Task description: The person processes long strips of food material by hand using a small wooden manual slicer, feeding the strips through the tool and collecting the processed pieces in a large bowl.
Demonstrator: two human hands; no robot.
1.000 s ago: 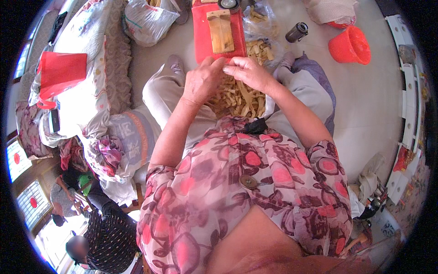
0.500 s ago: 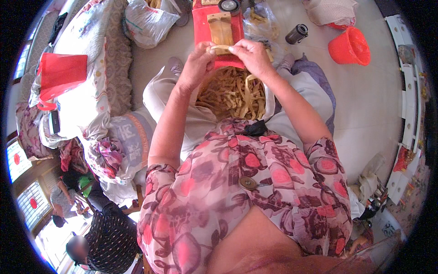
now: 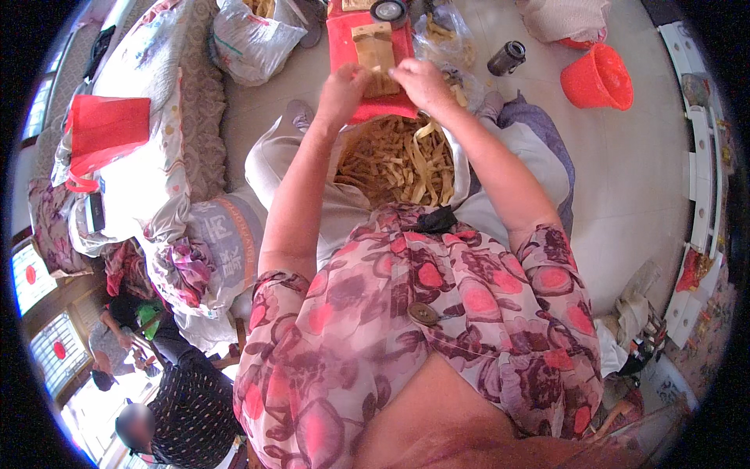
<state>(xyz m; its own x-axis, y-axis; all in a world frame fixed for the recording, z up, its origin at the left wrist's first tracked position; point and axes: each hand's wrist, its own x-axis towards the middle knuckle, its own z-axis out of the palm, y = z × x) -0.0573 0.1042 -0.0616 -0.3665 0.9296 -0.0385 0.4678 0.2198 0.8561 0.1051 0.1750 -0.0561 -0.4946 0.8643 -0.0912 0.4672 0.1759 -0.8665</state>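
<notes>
Both my hands are raised over a red bench [image 3: 344, 47] that carries a pale wooden block [image 3: 375, 51]. My left hand [image 3: 342, 90] is closed in a pinch at the block's near end, on what looks like a tan strip. Just across from it, my right hand [image 3: 424, 84] has its fingers pinched together; whatever is in them is too small and blurred to make out. Between my knees, below the hands, an open bag holds many tan strips [image 3: 398, 156], some long and curled.
A small black wheel [image 3: 388, 10] sits at the bench's far end. Clear plastic bags [image 3: 445, 35] with tan pieces lie right of it. Further right are a dark flask [image 3: 506, 59] and a red bucket [image 3: 598, 76]. A white sack [image 3: 254, 39] stands left; another person [image 3: 191, 406] sits lower left.
The tan strip stretched between both hands is no longer plainly visible. Both hands have moved slightly farther away, closer over the wooden block, and the fingertips are a little apart.
</notes>
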